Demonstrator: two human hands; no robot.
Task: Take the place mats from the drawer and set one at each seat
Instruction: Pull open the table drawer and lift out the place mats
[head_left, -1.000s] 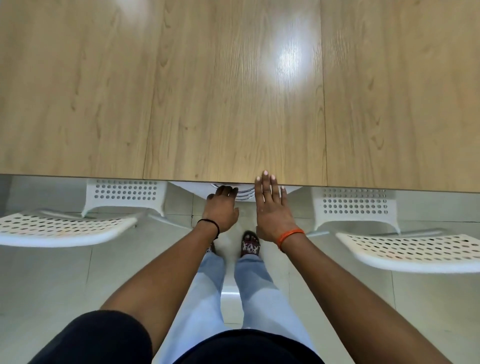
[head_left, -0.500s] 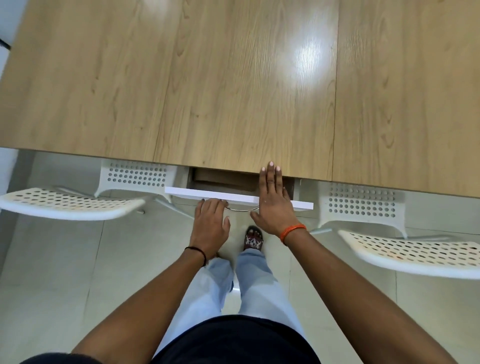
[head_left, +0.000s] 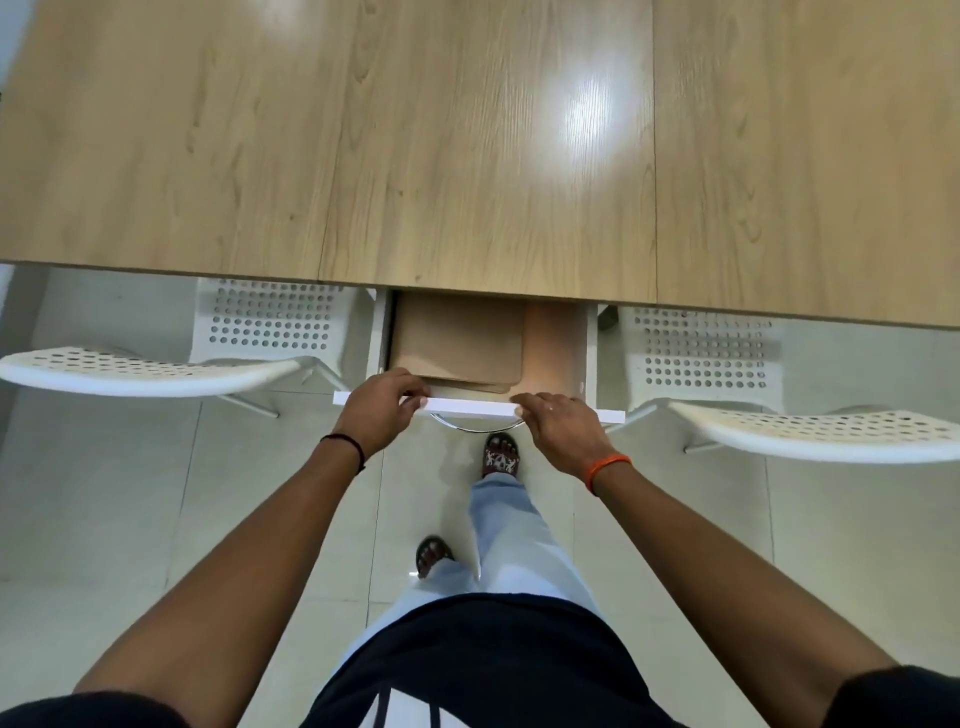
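A white drawer stands pulled out from under the near edge of the wooden table. Inside it lies a stack of tan place mats with rounded corners, partly hidden under the tabletop. My left hand grips the drawer's white front panel at its left part, fingers curled over the top edge. My right hand holds the same panel further right. A metal loop handle hangs below the panel between my hands.
Two white perforated chairs flank the drawer, the left chair and the right chair, both tucked partly under the table. I stand on a pale tiled floor, my feet in sandals.
The drawer has slid out much further and the place mats now show. My right hand came off the table edge and took the drawer front; my left hand moved up onto the panel.
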